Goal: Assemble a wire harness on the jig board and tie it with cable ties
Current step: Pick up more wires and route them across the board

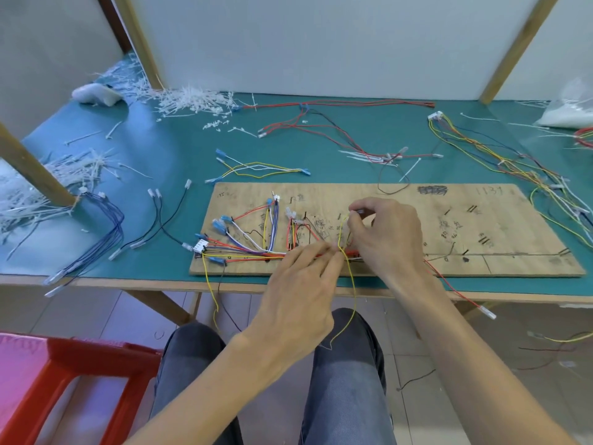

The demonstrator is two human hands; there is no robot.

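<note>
A plywood jig board (465, 220) lies on the green table mat. On its left half sits a partly laid harness (247, 245) of red, yellow, white and purple wires with blue terminals and a white connector. A loose yellow wire (353, 284) runs from the board's middle down over the table edge to my lap. My left hand (301, 284) pinches that yellow wire near the board's front edge. Just right of it, my right hand (388, 236) pinches the wire's upper end between thumb and forefinger, above the board.
Piles of white cable ties (189, 99) lie at the back left and the left edge. Loose wire sets lie around the board: red and black (321, 123) behind it, multicoloured (500, 155) at the right, blue and black (109, 226) at the left. A red stool (64, 380) stands at lower left.
</note>
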